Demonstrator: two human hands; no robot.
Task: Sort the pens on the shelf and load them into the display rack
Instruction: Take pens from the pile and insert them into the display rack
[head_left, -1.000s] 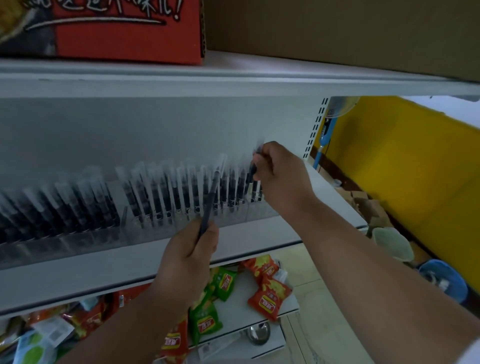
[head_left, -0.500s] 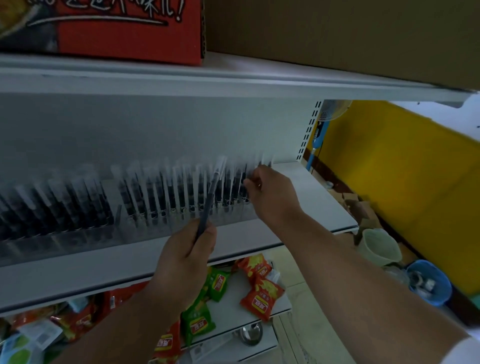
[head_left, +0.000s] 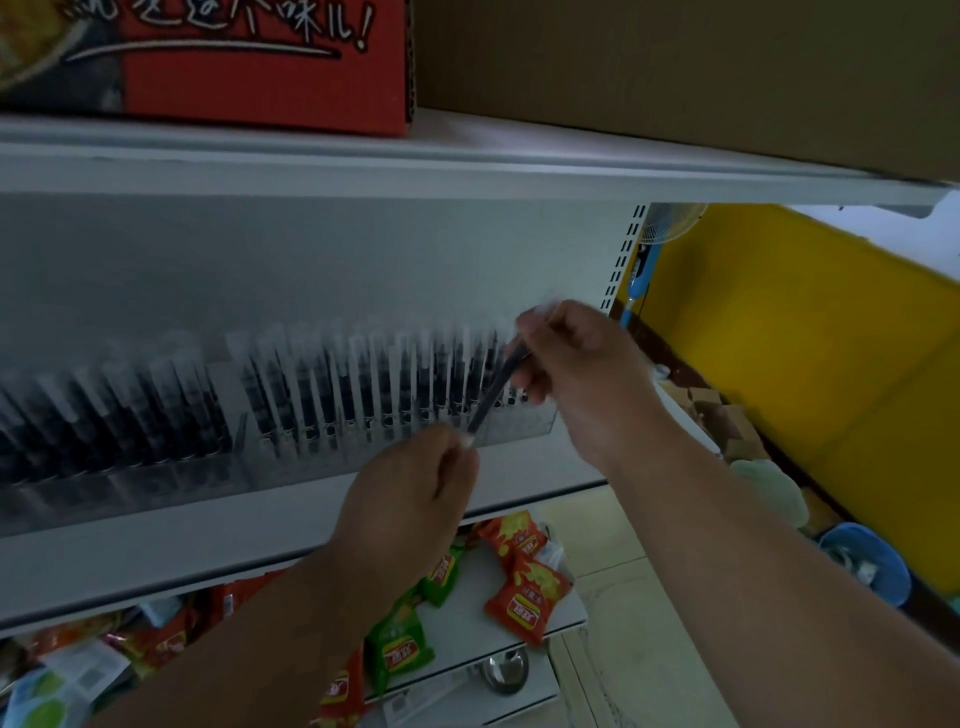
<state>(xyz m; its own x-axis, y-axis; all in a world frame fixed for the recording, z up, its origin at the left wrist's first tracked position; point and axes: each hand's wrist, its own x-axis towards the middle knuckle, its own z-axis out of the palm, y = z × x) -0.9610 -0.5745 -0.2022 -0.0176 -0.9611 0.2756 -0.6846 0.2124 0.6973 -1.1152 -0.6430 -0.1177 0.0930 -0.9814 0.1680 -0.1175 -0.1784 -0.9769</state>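
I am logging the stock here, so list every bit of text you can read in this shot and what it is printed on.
"味儿!": the end of white lettering on the red carton on the top shelf; the characters before it are cut off and blurred.
Labels on the red and green snack packets on the lower shelf: too blurred to read.
Pens in the display rack: no readable print.

Two bare forearms, no sleeves, watch or rings showing. Left hand and right hand have short, plain nails at the fingertips; wrists behind the fingers are uncovered.
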